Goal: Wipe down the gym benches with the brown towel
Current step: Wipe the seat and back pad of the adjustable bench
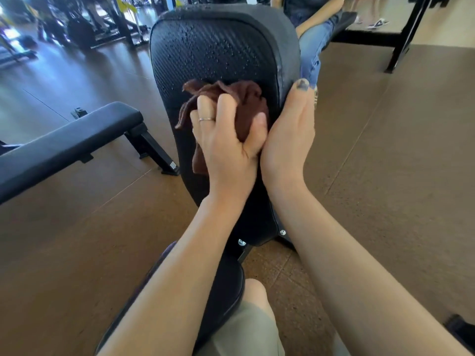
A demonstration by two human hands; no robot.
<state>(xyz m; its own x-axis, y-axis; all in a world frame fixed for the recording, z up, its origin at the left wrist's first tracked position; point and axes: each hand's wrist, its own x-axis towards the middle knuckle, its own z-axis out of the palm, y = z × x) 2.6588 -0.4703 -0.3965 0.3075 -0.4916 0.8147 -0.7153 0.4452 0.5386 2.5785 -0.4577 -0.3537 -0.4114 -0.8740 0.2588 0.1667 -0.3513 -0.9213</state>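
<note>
A black padded bench backrest (216, 50) rises in front of me, its upper part dotted with water droplets. My left hand (228, 142) is closed around a bunched brown towel (246, 106) and presses it against the middle of the pad. My right hand (290, 134) grips the backrest's right edge, thumb on top, fingers hidden behind the pad. The bench seat (221, 286) lies below between my forearms, partly hidden by them and by my knee.
A flat black bench (66, 142) stands to the left on the brown floor. A seated person in jeans (312, 44) is right behind the backrest. A black frame (401, 34) stands at the far right, more gym machines at the far left.
</note>
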